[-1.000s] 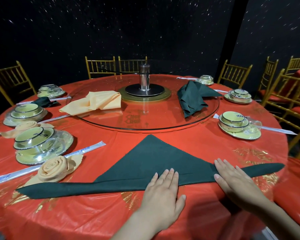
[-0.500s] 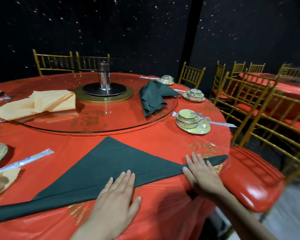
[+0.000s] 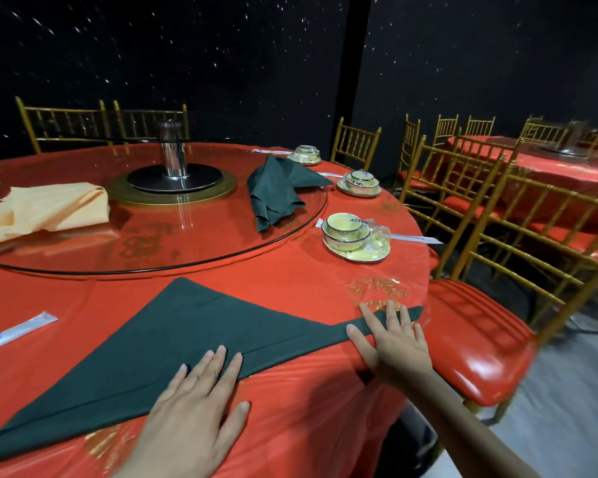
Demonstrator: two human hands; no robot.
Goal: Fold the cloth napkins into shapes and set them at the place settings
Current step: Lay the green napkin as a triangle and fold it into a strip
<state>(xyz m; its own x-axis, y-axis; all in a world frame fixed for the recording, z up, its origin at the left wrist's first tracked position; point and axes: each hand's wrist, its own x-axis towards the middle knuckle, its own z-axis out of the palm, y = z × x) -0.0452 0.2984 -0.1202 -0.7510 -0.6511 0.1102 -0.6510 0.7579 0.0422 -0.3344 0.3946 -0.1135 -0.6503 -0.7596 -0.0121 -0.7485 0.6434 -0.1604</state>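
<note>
A dark green napkin (image 3: 187, 326) lies flat on the red tablecloth (image 3: 290, 281) as a wide triangle, its folded long edge toward me. My left hand (image 3: 194, 405) presses flat on that edge near the middle, fingers straight. My right hand (image 3: 390, 339) lies flat on the napkin's right tip near the table's rim. A loose pile of green napkins (image 3: 277, 191) and a pile of peach napkins (image 3: 45, 212) rest on the glass turntable (image 3: 194, 243).
Place settings of stacked bowls on saucers (image 3: 354, 236) (image 3: 359, 182) (image 3: 306, 155) sit along the right rim, with wrapped chopsticks (image 3: 18, 331) at the left. A red-cushioned gold chair (image 3: 477, 343) stands close at my right, more chairs and another table behind it.
The view has swung right, so the left place settings and rolled peach napkins left the frame. My right hand slid outward along the napkin to its right tip. The left hand stays pressed.
</note>
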